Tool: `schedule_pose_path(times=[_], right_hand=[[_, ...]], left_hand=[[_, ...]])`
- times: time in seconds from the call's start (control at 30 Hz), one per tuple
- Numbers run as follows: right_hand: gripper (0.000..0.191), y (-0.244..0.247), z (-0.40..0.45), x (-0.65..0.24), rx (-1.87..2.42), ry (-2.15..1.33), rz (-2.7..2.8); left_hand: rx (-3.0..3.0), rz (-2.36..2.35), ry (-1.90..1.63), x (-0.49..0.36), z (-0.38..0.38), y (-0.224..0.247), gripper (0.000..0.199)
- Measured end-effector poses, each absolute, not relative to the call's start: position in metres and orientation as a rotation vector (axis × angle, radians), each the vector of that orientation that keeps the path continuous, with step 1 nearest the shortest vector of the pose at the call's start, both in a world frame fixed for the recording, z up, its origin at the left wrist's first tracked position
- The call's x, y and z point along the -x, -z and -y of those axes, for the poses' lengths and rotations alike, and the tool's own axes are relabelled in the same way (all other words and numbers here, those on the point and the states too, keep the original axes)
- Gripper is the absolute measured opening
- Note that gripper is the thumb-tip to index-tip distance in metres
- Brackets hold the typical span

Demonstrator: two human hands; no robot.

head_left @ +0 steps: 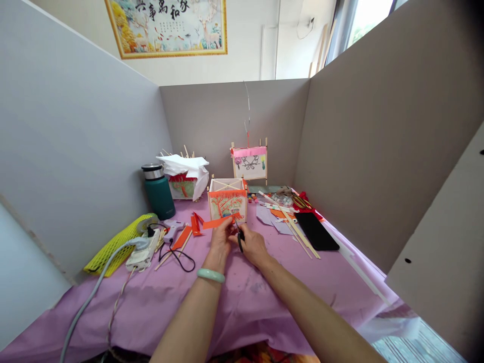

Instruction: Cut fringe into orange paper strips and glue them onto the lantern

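Observation:
In the middle of the head view my left hand (pixel 222 238) is closed on a strip of orange paper (pixel 215 223), which sticks out to the left of the fingers. My right hand (pixel 254 245) grips a pair of scissors (pixel 241 239) with black handles, its blades at the right end of the strip. Right behind both hands stands a lantern (pixel 228 201) with a wooden-stick frame, an orange fringe and a drawn tree on its front. Folded orange paper (pixel 195 224) lies to the left of the strip.
At left are a green bottle (pixel 159 194), a glue gun (pixel 174 230), a power strip (pixel 142 256) and yellow netting (pixel 121 244). A black phone (pixel 316 232) and wooden sticks (pixel 298 231) lie right. Another lantern (pixel 249 164) hangs behind; a tissue-topped one (pixel 183 184) stands back left.

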State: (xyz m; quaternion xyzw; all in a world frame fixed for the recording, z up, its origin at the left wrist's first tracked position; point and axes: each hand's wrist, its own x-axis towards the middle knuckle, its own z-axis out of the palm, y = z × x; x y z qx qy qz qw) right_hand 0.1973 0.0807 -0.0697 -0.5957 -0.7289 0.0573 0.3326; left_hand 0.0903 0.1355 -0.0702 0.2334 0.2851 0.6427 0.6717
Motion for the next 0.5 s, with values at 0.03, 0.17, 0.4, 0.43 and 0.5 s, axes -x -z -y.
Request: schedule_pose_path(times=[0.03, 0.17, 0.4, 0.43, 0.5], right_hand=[[0.032, 0.0696, -0.0807, -0.1974, 1.556, -0.153, 1.904], [0.031, 0.0696, -0.0806, -0.1974, 1.544, -0.158, 1.9], [0.032, 0.0695, -0.0806, -0.197, 1.554, -0.161, 1.894], [0.033, 0.0694, -0.0805, -0.1969, 1.55, -0.16, 1.891], [0.035, 0.0692, -0.08, -0.1967, 1.537, -0.164, 1.892]], left_hand=[[-0.521, -0.643, -1.452, -0.0903, -0.1352, 0.0698, 0.023], [-0.527, -0.646, -1.451, -0.0897, -0.1341, 0.0686, 0.024], [-0.528, -0.63, -1.443, -0.0883, -0.1365, 0.0703, 0.024], [-0.52, -0.628, -1.447, -0.0885, -0.1369, 0.0708, 0.024], [-0.511, -0.623, -1.454, -0.089, -0.1374, 0.0717, 0.025]])
